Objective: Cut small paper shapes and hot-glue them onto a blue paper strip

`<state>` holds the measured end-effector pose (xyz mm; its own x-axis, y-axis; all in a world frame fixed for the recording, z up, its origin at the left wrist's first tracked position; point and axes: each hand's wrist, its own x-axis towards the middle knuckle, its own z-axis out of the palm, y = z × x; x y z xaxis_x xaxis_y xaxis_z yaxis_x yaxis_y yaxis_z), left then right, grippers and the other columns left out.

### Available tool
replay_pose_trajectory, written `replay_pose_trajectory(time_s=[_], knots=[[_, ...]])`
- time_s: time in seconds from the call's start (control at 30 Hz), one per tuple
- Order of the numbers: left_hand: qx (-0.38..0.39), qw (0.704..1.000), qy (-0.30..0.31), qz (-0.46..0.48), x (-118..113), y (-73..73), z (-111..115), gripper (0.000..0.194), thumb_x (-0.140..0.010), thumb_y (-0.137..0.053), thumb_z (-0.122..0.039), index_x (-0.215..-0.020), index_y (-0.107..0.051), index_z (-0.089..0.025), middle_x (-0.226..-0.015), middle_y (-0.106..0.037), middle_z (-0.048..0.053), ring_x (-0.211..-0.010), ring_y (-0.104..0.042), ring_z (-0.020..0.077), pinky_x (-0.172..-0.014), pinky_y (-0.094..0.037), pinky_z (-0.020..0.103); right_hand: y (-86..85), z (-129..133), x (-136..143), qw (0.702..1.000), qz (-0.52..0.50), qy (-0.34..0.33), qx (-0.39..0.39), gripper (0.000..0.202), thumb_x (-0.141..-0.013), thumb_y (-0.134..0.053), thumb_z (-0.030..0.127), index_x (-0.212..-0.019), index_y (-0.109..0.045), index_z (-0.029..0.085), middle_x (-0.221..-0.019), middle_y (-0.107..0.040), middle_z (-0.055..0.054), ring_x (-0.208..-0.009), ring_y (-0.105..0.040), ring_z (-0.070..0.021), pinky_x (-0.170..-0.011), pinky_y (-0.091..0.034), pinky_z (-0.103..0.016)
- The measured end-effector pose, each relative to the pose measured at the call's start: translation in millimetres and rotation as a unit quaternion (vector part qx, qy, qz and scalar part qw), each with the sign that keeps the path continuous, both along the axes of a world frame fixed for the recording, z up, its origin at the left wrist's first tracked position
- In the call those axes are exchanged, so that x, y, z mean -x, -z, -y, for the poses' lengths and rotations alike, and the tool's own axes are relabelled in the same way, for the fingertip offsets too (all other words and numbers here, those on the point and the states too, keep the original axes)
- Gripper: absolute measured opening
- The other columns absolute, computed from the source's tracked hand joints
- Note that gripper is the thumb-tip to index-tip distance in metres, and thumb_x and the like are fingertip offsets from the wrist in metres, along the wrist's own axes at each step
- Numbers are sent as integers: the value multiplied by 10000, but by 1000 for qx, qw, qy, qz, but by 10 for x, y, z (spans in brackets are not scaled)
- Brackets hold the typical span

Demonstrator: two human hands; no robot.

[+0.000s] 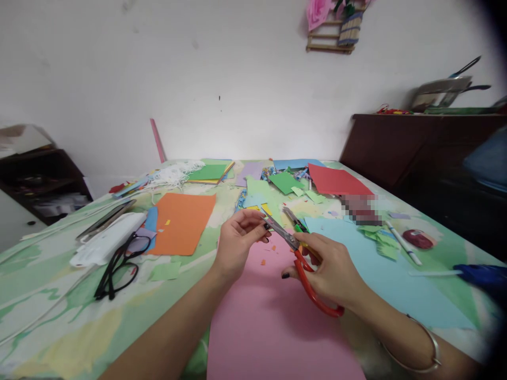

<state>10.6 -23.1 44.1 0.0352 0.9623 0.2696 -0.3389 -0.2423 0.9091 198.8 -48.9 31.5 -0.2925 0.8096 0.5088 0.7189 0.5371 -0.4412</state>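
My right hand (330,266) holds a pair of scissors (307,279) with red handles, its blades pointing up and left. The blade tips reach the fingers of my left hand (240,240). The thumb and fingers of that hand are pinched together; whatever they hold is too small to make out. Both hands are above a large pink sheet (273,327), on which small orange scraps (263,262) lie. Just beyond the scissors is a box cutter (295,219), partly hidden by my right hand.
Orange paper (182,221), black glasses (119,264) and a white power strip (111,237) are on the left. Light blue paper (396,279), red paper (340,180), a white marker (404,243) and green scraps (384,243) lie right. A dark cabinet (396,142) stands back right.
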Motion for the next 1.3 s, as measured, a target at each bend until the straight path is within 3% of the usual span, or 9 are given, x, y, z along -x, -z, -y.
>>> replay_pose_trajectory(time_s=[1.0, 1.3], knots=[[-7, 1000, 1, 10, -22, 5, 10, 142, -703, -683, -144, -816, -597, -129, -716, -626, 17, -613, -599, 117, -577, -493, 250, 13, 10, 3, 1000, -9, -8, -3, 503, -640, -732, 521, -1011, -624, 199, -741, -606, -9, -583, -505, -128, -548, -406, -249], [2, 1000, 1, 17, -21, -3, 13, 154, -688, -707, -174, -797, -605, -136, -714, -634, 13, -627, -607, 123, -583, -497, 251, 5, 7, 13, 1000, -1, -9, -9, 411, -691, -695, 477, -972, -638, 183, -650, -579, -2, -557, -483, -126, -520, -379, -241]])
